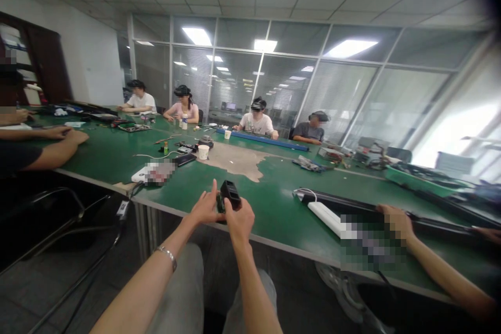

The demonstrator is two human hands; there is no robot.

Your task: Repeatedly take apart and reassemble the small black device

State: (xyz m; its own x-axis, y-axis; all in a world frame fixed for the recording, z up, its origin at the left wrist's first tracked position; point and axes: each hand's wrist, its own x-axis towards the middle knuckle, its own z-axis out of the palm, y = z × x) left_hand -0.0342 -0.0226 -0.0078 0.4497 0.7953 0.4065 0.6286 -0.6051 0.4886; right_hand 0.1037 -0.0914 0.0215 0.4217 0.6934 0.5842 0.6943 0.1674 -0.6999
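In the head view, the person sits at a green-topped counter (277,211) and holds a small assembly just above its near edge, in front of the body. The right hand (240,219) is closed around a black plastic housing (230,193) with recessed openings in its face, the thumb pressed along the near side. The left hand (205,209) grips the green circuit board (220,202) at the housing's left side, one finger raised clear. Board and housing lie against each other; whether they are fastened, partly loosened or merely held together cannot be told. The handling seems to be partway along, since both parts are together between the hands and neither has been set down; what remains to be done on them cannot be judged from this view. No tool shows in either hand. To the left, on the counter, lie a white power strip (140,176), a dark phone (186,159) and a paper cup (203,152), with a dark round part (205,141) just beyond the cup. To the right, another white power strip (326,216) lies beside a long black frame (352,204), on which a neighbour's hand (396,222) rests. Farther across, co-workers sit behind a long blue bar (270,141).
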